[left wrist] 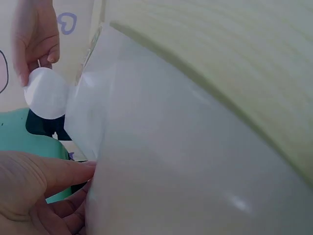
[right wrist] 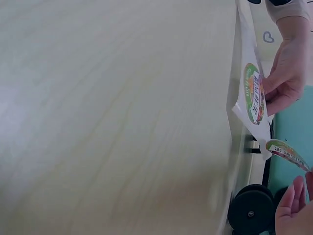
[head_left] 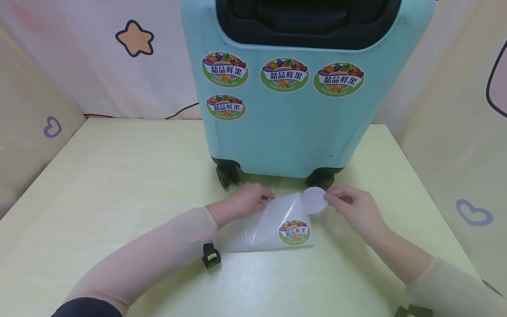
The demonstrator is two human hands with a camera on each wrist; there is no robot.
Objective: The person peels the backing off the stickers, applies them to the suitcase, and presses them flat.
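My left hand [head_left: 244,201] pinches the upper edge of a glossy white sticker sheet [head_left: 261,229], thumb on one face and fingers behind it in the left wrist view. One oval fruit sticker [head_left: 294,232] lies on the sheet near its right end. With thumb and fingertips, my right hand [head_left: 358,211] pinches the edge of another oval sticker [head_left: 314,200], its white back toward the head camera. The right wrist view shows the printed side of this held sticker [right wrist: 287,152], curved and right at the sheet's corner. The sheet is bent and partly raised from the table.
A light blue suitcase [head_left: 285,136] stands upright on the table [head_left: 119,176] just beyond my hands, on black wheels [head_left: 227,175]. Several oval fruit stickers [head_left: 284,75] are on its front, three in a row and one below at left. Patterned cloth [head_left: 79,53] hangs around the table.
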